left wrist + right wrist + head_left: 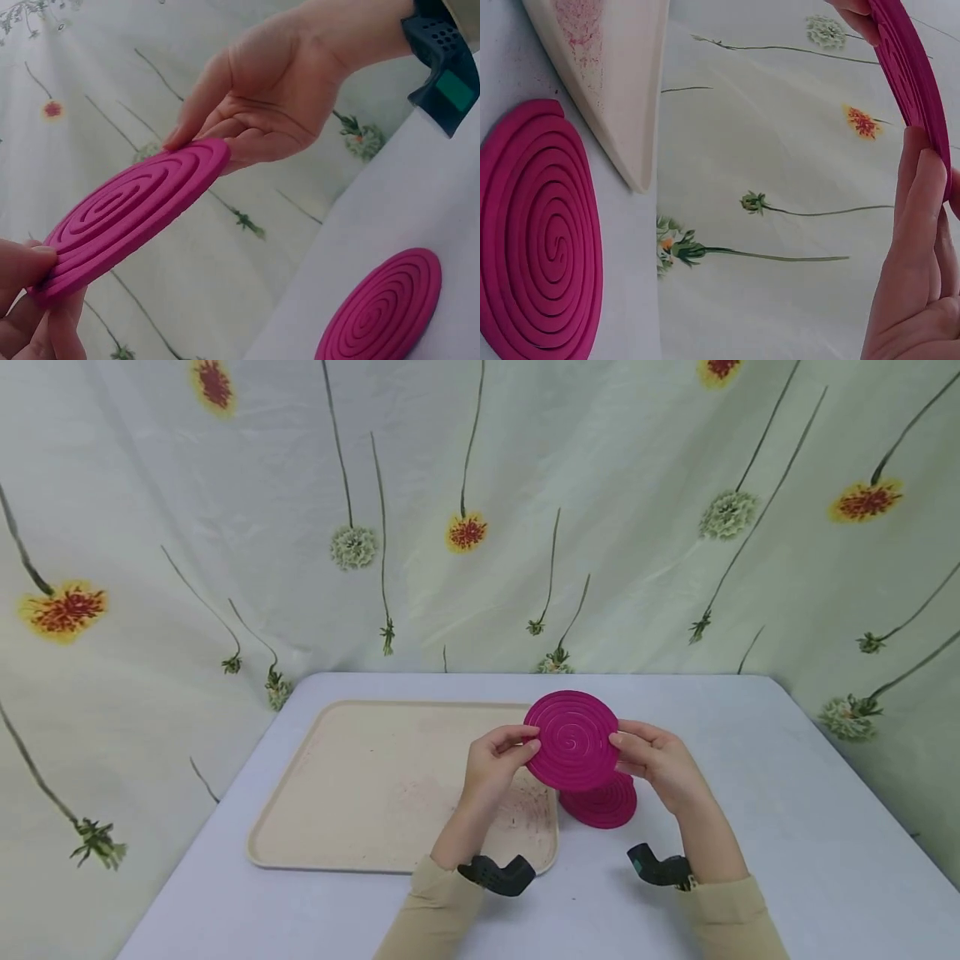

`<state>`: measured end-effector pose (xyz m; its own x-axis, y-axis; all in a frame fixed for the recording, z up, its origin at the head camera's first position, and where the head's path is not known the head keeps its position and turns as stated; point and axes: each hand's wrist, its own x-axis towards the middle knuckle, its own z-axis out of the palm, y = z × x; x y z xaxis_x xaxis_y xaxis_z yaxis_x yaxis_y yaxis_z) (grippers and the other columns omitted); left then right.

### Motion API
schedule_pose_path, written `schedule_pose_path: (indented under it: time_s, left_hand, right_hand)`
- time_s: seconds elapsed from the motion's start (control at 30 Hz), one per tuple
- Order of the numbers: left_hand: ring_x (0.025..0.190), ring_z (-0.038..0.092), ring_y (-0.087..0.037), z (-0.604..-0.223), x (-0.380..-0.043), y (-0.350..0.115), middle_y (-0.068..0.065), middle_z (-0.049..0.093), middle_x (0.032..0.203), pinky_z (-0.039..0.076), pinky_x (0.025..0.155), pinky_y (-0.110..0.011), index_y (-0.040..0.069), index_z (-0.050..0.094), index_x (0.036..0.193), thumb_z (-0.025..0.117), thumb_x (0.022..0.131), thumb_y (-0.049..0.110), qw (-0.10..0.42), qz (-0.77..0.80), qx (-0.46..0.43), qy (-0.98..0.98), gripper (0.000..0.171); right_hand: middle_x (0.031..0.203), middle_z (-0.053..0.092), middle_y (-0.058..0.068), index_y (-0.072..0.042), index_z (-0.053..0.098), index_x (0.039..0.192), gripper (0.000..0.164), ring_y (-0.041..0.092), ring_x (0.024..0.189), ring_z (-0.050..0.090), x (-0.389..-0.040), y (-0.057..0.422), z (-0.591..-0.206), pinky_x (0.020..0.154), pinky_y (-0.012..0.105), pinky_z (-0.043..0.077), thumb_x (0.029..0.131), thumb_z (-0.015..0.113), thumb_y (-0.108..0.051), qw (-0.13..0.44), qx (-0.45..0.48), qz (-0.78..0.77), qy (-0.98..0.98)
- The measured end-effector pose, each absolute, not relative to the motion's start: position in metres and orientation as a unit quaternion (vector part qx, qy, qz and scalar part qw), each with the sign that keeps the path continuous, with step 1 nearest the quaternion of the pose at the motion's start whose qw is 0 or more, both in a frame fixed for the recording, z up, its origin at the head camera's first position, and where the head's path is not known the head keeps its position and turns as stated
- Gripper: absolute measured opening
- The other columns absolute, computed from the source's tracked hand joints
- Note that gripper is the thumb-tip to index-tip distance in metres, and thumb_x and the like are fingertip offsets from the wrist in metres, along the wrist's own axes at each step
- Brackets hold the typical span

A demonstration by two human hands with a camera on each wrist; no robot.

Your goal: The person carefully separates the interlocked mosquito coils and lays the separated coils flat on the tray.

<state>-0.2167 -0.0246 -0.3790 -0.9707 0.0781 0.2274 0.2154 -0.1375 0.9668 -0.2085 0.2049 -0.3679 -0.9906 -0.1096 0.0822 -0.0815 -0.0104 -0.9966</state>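
Observation:
A flat magenta spiral disc [572, 739], coiled like a rope of clay, is held up in the air between both hands. The left hand [495, 764] pinches its left edge between thumb and fingers. On the opposite edge, the right hand [660, 762] pinches it the same way, thumb on the near face. In the left wrist view the raised disc [135, 214] looks stiff and tilted. A second magenta spiral disc [603, 803] lies on the table just below, partly hidden behind the raised one; the right wrist view shows its coils [544, 240] plainly.
A cream rectangular tray [360, 785] lies on the white table [787, 827], with pinkish smears near its right end. The lying disc is beside the tray's right edge. A flower-printed cloth [630, 460] hangs behind the table. Each wrist wears a black camera mount [498, 875].

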Motion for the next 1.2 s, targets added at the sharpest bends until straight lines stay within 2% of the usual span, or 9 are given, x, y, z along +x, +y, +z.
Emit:
schedule_pose_path:
  time_s: [0.23, 0.4, 0.5, 0.67, 0.77, 0.9, 1.0, 1.13, 1.2]
  left_hand:
    - [0.077, 0.061, -0.012, -0.374, -0.214, -0.032, -0.013, 0.064, 0.093, 0.055, 0.071, -0.023, -0.008, 0.066, 0.104, 0.067, 0.083, -0.002, 0.036, -0.749, -0.125, -0.65, 0.021]
    - [0.078, 0.061, -0.014, -0.374, -0.214, -0.03, -0.013, 0.064, 0.095, 0.055, 0.072, -0.023, -0.006, 0.066, 0.105, 0.066, 0.084, -0.001, 0.037, -0.746, -0.128, -0.652, 0.021]
    - [0.083, 0.062, -0.016, -0.376, -0.215, -0.027, -0.014, 0.063, 0.101, 0.054, 0.074, -0.024, -0.004, 0.066, 0.105, 0.066, 0.085, 0.002, 0.05, -0.727, -0.127, -0.673, 0.02]
    - [0.106, 0.055, -0.023, -0.382, -0.214, -0.023, -0.01, 0.059, 0.118, 0.05, 0.087, -0.035, 0.003, 0.068, 0.104, 0.068, 0.085, 0.011, 0.099, -0.664, -0.135, -0.729, 0.021]
    - [0.107, 0.053, -0.025, -0.384, -0.213, -0.021, -0.008, 0.06, 0.115, 0.046, 0.09, -0.041, 0.005, 0.068, 0.105, 0.068, 0.086, 0.014, 0.101, -0.644, -0.146, -0.744, 0.02]
    - [0.102, 0.056, -0.025, -0.386, -0.211, -0.017, -0.01, 0.064, 0.107, 0.047, 0.089, -0.037, 0.003, 0.066, 0.108, 0.065, 0.088, 0.011, 0.074, -0.644, -0.17, -0.743, 0.021]
    - [0.103, 0.057, -0.027, -0.383, -0.209, -0.015, -0.014, 0.063, 0.11, 0.049, 0.086, -0.03, -0.001, 0.064, 0.112, 0.063, 0.089, 0.007, 0.058, -0.648, -0.184, -0.737, 0.024]
    - [0.102, 0.057, -0.032, -0.367, -0.198, -0.015, -0.019, 0.061, 0.111, 0.05, 0.083, -0.025, -0.006, 0.061, 0.111, 0.06, 0.089, 0.002, 0.046, -0.659, -0.187, -0.727, 0.024]
    - [0.1, 0.058, -0.033, -0.359, -0.192, -0.015, -0.021, 0.06, 0.111, 0.051, 0.082, -0.026, -0.007, 0.059, 0.111, 0.059, 0.089, 0.0, 0.04, -0.668, -0.186, -0.719, 0.023]
  right_hand:
    - [0.083, 0.069, 0.0, 0.012, 0.054, 0.118, 0.037, 0.015, 0.077, 0.067, -0.199, 0.199, -0.364, 0.078, 0.03, 0.054, 0.092, 0.059, -0.015, 0.034, -0.134, -0.653, 0.744]
    - [0.082, 0.069, 0.006, 0.011, 0.059, 0.11, 0.032, 0.016, 0.077, 0.067, -0.194, 0.19, -0.361, 0.074, 0.03, 0.055, 0.09, 0.063, -0.014, 0.018, -0.138, -0.632, 0.762]
    - [0.083, 0.069, 0.011, 0.009, 0.062, 0.106, 0.03, 0.017, 0.075, 0.067, -0.19, 0.181, -0.358, 0.07, 0.028, 0.055, 0.088, 0.066, -0.015, -0.014, -0.115, -0.613, 0.781]
    - [0.081, 0.069, 0.012, 0.003, 0.066, 0.097, 0.024, 0.02, 0.071, 0.067, -0.186, 0.166, -0.36, 0.064, 0.025, 0.055, 0.086, 0.069, -0.018, -0.107, -0.087, -0.528, 0.838]
    - [0.071, 0.067, 0.007, -0.001, 0.067, 0.087, 0.016, 0.018, 0.062, 0.063, -0.184, 0.159, -0.363, 0.056, 0.024, 0.053, 0.085, 0.07, -0.016, -0.17, -0.079, -0.456, 0.87]
    - [0.059, 0.057, 0.002, -0.003, 0.062, 0.078, 0.013, 0.014, 0.05, 0.049, -0.181, 0.15, -0.365, 0.046, 0.022, 0.044, 0.082, 0.072, -0.012, -0.222, -0.086, -0.396, 0.887]
    - [0.058, 0.058, 0.003, -0.002, 0.062, 0.08, 0.012, 0.011, 0.047, 0.046, -0.177, 0.144, -0.366, 0.044, 0.021, 0.043, 0.081, 0.072, -0.01, -0.241, -0.099, -0.379, 0.888]
    - [0.069, 0.066, 0.006, -0.001, 0.066, 0.092, 0.016, 0.011, 0.053, 0.055, -0.173, 0.137, -0.365, 0.048, 0.024, 0.05, 0.081, 0.072, -0.012, -0.248, -0.115, -0.382, 0.883]
    - [0.077, 0.068, 0.008, -0.001, 0.066, 0.099, 0.023, 0.015, 0.06, 0.062, -0.171, 0.135, -0.365, 0.055, 0.029, 0.055, 0.081, 0.073, -0.013, -0.239, -0.12, -0.397, 0.878]
